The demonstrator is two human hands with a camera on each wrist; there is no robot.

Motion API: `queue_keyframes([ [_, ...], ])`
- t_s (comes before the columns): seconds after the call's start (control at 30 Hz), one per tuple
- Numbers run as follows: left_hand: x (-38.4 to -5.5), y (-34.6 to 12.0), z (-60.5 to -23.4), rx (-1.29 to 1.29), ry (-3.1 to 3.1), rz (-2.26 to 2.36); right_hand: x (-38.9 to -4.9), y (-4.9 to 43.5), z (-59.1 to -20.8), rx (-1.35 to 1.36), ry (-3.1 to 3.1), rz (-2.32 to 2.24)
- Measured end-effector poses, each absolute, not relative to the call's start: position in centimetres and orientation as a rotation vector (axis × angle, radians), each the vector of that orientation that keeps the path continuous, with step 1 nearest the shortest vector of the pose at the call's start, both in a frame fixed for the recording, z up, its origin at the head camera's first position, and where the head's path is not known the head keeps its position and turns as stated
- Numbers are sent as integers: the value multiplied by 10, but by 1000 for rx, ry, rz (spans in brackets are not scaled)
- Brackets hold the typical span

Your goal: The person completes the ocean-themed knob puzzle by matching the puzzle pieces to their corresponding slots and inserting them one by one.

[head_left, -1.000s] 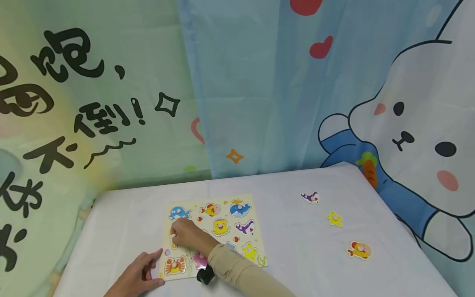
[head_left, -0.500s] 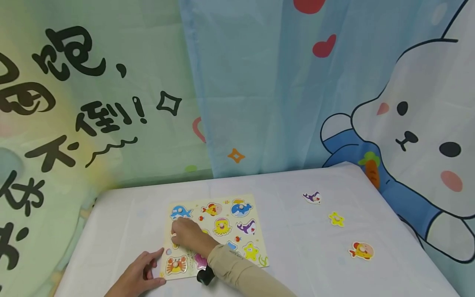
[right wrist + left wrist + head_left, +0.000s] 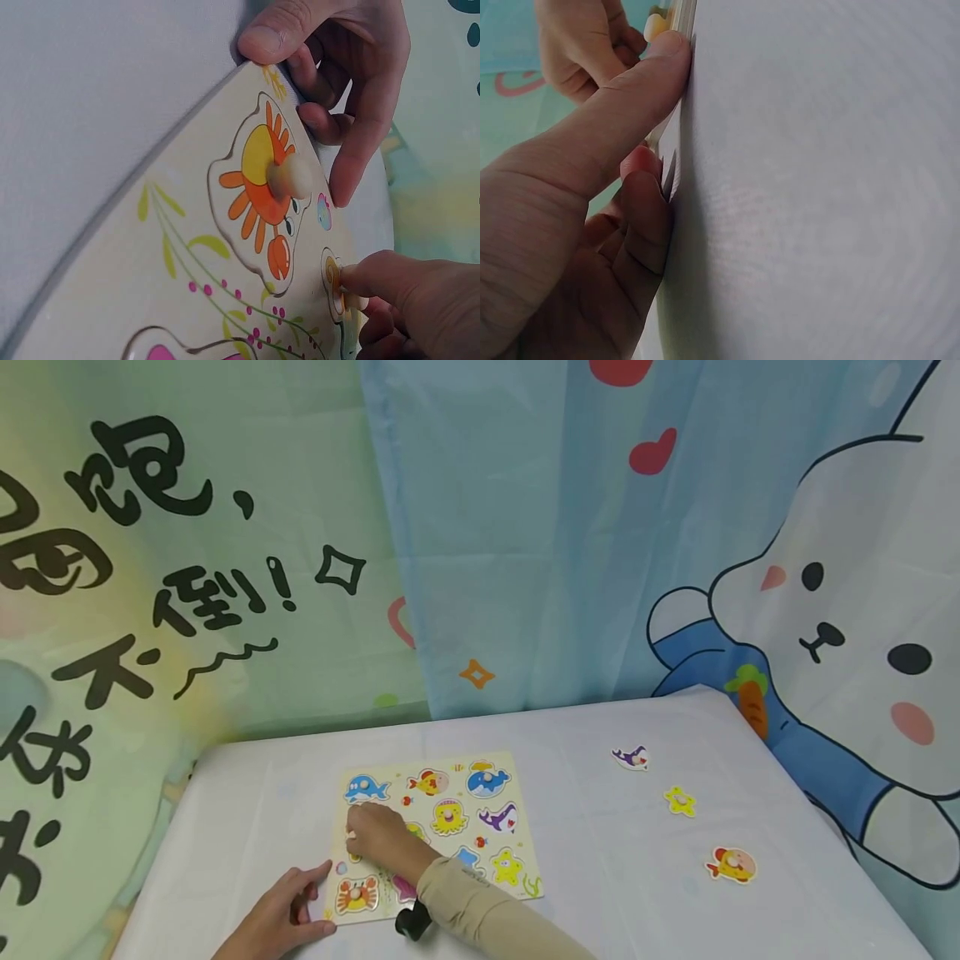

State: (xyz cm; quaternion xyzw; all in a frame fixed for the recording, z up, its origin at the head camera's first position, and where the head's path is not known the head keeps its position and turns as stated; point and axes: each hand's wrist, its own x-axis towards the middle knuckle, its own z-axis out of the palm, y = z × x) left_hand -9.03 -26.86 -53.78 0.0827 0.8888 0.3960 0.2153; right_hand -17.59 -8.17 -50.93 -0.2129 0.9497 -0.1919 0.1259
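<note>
A cream wooden knob puzzle board (image 3: 382, 902) with sea-animal pictures lies on the white table. My left hand (image 3: 285, 906) rests at its near-left corner, the thumb touching the corner and the extended index finger at the left edge. My right hand (image 3: 378, 835) reaches over the board and pinches a small yellow puzzle piece (image 3: 330, 281) with a wooden knob at the left side. Fingers hide much of that piece. Beside it sits a crab piece (image 3: 259, 180) with a round knob. In the left wrist view, the left thumb (image 3: 622, 101) meets the board's edge.
Right of the board lie a purple-and-white sea-animal piece (image 3: 631, 758), a yellow star piece (image 3: 680, 802) and a red-and-yellow fish piece (image 3: 732, 865). A printed curtain (image 3: 495, 568) hangs behind the table (image 3: 585, 877).
Both hands keep nearly the same places. The right hand and forearm shift only very slightly over the board, and the loose pieces stay put.
</note>
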Motion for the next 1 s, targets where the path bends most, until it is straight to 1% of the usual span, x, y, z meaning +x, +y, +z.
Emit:
queue_keyframes([
  [0.3, -91, -270, -540, 182, 2453, 1100, -171, -82, -506, -513, 2729, -686],
  [0.4, -91, -270, -540, 173, 2440, 1117, -165, -80, -496, -506, 2700, -770],
  [0.5, -91, -270, -539, 184, 2444, 1115, -158, -70, -479, -574, 2658, -886],
  [0.6, -91, -270, -538, 174, 2457, 1099, -152, -48, -461, -647, 2596, -1048],
  [0.73, -92, -270, -537, 140, 2453, 1085, -145, -8, -450, -634, 2537, -1246],
  [0.87, -93, -271, -537, 140, 2445, 1098, -136, 36, -452, -587, 2554, -1333],
  [1.0, -93, -270, -539, 187, 2434, 1125, -126, 90, -461, -536, 2624, -1288],
])
